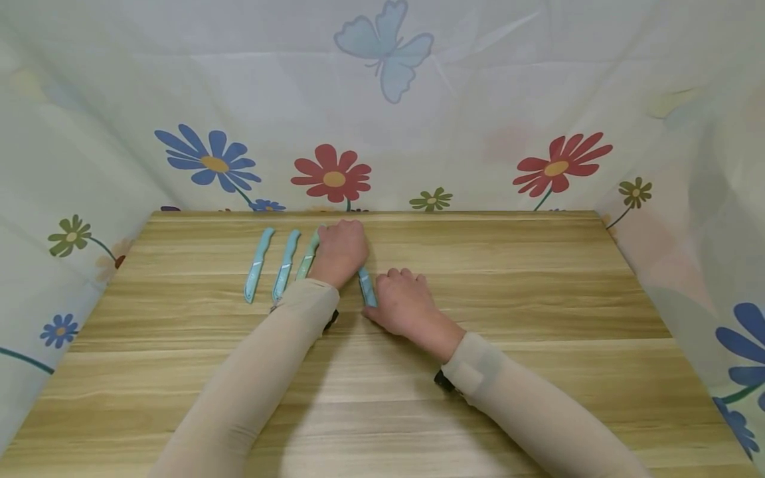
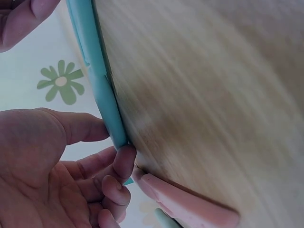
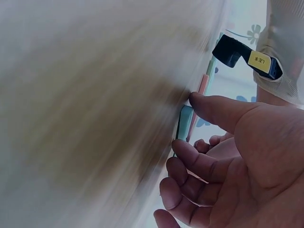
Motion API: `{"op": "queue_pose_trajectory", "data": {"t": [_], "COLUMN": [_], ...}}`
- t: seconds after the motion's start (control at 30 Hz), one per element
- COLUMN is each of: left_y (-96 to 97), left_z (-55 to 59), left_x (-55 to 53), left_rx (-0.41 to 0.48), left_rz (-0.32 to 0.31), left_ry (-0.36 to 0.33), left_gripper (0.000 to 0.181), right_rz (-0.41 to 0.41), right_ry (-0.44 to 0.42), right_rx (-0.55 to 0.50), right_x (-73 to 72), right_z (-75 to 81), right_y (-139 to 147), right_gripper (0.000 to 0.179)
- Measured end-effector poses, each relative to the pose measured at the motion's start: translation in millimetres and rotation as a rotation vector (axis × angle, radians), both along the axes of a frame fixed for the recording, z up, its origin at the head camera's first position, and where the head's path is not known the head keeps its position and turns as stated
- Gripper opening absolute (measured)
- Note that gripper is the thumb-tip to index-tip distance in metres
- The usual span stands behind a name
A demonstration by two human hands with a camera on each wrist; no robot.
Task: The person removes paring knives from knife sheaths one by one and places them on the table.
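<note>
Blue knife (image 1: 367, 287), frame centre: left hand (image 1: 343, 249) pinching upper end; right hand (image 1: 409, 303), fingers narrow, apparently gripping lower end

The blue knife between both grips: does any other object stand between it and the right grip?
No, nothing visible does: the right grip is at the near end of the blue knife. The pink object lies on the knife's opposite side.

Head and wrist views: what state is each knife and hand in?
Held blue knife: between both hands
Left hand: pinching its far end
Right hand: at its near end
Leftmost blue knife: lying flat
Second blue knife: lying flat
Green knife: lying, partly hidden
Pink knife: lying, partly hidden
</note>
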State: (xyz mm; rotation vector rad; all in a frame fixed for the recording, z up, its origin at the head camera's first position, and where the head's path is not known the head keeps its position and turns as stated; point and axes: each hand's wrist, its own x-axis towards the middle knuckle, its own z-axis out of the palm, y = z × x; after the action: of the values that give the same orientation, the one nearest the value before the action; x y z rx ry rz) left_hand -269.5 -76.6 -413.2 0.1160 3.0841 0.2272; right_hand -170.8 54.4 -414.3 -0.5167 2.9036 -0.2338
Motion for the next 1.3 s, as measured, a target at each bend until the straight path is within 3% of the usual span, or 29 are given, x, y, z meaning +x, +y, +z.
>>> {"op": "queue_pose_trajectory", "data": {"t": [0.33,0.77,1.03,1.3], "left_y": [0.5,-1.6,-9.6,-21.4], "left_z": [-1.1,5.1,16.6,23.4], "left_x": [4.3,0.3,4.6,11.4], "left_rx": [0.005,0.068,0.204,0.481], "left_rz": [0.003,0.048,0.044,0.059], "left_ry": [0.017,-0.047,-0.054,-0.034], "left_gripper": [0.022,0.018,0.022,0.025], "right_rz": [-0.034,-0.053,-0.08,-0.086], "right_ry": [-0.015,-0.027,-0.005,0.046], "right_rx": [-0.022,-0.014,-0.047,-0.105], "right_x": [0.2,-0.4,-0.8,0.6], "right_z": [1.0,7.5,14.9,17.7], "right_y": [5.4,13.6,22.7,36.7], "right_gripper": [0.035,0.032,0.032,0.026]}}
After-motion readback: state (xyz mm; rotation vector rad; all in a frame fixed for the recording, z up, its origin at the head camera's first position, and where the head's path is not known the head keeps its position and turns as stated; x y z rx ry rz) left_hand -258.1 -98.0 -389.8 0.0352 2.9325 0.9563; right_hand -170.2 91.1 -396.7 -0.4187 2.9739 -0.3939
